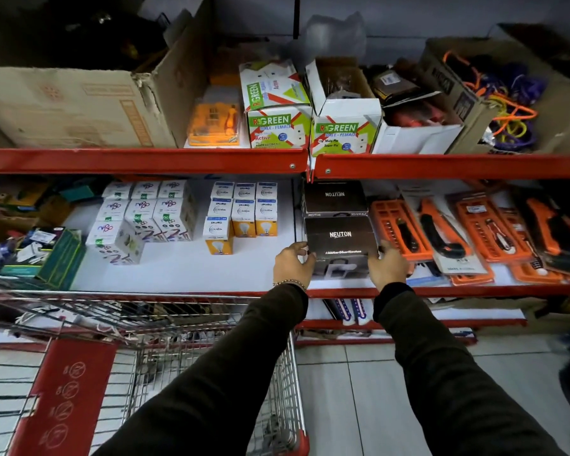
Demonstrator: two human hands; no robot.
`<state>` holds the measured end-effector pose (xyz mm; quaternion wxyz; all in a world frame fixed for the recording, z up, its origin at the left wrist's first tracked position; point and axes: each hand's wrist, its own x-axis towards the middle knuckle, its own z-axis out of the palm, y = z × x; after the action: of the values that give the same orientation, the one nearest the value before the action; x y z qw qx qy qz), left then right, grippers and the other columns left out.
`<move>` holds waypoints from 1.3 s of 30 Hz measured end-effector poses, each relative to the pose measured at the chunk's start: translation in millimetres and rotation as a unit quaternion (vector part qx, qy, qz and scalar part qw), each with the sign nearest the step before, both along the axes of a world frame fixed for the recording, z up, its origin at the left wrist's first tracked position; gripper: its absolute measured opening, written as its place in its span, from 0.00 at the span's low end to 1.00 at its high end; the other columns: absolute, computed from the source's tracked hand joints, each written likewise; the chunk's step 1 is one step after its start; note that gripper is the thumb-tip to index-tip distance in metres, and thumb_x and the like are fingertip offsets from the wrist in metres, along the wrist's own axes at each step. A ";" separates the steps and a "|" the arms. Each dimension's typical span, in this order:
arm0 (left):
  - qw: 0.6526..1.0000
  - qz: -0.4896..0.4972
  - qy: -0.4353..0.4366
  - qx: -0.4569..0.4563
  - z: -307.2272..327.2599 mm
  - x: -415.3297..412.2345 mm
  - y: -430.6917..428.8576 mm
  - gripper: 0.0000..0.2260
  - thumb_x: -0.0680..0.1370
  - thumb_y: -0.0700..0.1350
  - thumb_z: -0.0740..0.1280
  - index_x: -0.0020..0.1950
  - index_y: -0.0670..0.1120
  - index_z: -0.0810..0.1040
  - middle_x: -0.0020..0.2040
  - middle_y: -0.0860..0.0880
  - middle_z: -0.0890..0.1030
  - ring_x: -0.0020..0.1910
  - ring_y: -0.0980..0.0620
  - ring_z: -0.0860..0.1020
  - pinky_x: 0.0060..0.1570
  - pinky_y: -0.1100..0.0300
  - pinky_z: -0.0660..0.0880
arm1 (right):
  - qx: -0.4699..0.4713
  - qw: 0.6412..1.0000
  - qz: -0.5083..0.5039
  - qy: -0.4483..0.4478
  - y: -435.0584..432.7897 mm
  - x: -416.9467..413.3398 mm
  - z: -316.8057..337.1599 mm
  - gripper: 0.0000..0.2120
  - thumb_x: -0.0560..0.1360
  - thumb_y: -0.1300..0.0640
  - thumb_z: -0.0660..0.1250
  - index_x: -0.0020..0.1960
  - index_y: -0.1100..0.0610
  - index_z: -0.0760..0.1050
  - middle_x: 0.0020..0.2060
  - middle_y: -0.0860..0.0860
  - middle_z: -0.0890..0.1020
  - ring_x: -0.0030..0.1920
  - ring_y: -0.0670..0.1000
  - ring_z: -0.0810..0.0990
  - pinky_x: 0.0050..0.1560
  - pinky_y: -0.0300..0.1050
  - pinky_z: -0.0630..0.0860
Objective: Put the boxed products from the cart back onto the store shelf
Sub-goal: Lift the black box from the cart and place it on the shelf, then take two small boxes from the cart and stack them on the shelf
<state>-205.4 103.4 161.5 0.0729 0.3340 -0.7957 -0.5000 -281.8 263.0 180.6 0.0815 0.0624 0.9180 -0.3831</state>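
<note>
A black box marked NEUTON (340,240) rests on the white middle shelf (185,271), near its front edge. My left hand (293,263) grips the box's left side and my right hand (389,266) grips its right side. A second black NEUTON box (334,196) stands right behind it, deeper on the shelf. The wire shopping cart (185,327) is below my left arm at the lower left; what lies in it is hard to make out.
White bulb boxes (244,212) and other small white boxes (145,215) fill the shelf to the left. Orange tool packs (474,232) lie to the right. The red upper shelf rail (145,159) carries green-white boxes (277,106) and cartons.
</note>
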 end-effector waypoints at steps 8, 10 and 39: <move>0.987 -0.070 0.051 -0.137 -10.8 45.4 -18.2 0.17 0.79 0.50 0.63 0.67 0.51 0.74 0.64 0.49 0.78 0.59 0.47 0.78 0.60 0.50 0.76 | 0.094 0.970 0.105 0.198 -27.4 54.6 -10.2 0.18 0.78 0.54 0.64 0.68 0.51 0.71 0.67 0.52 0.71 0.70 0.55 0.65 0.70 0.56 0.61; 0.970 -0.094 0.047 -0.220 -16.4 63.9 -32.8 0.17 0.79 0.50 0.61 0.68 0.53 0.73 0.64 0.50 0.77 0.60 0.47 0.77 0.60 0.51 0.75 | 0.110 0.961 0.141 0.209 -42.3 71.6 -14.0 0.19 0.77 0.53 0.64 0.68 0.50 0.71 0.67 0.51 0.71 0.69 0.54 0.67 0.70 0.58 0.62; 0.847 -0.335 -0.346 -0.224 -204.7 349.0 -232.0 0.29 0.75 0.52 0.68 0.74 0.52 0.64 0.74 0.50 0.65 0.71 0.45 0.67 0.62 0.47 0.75 | 0.273 0.780 0.560 -0.064 -233.4 320.0 -210.2 0.33 0.75 0.52 0.71 0.75 0.56 0.61 0.72 0.56 0.66 0.69 0.59 0.68 0.64 0.53 0.72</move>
<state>143.5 -128.6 -43.3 -0.3059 0.1726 -0.9235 -0.1542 38.2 29.6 -29.6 0.3197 -0.4184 0.8501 0.0016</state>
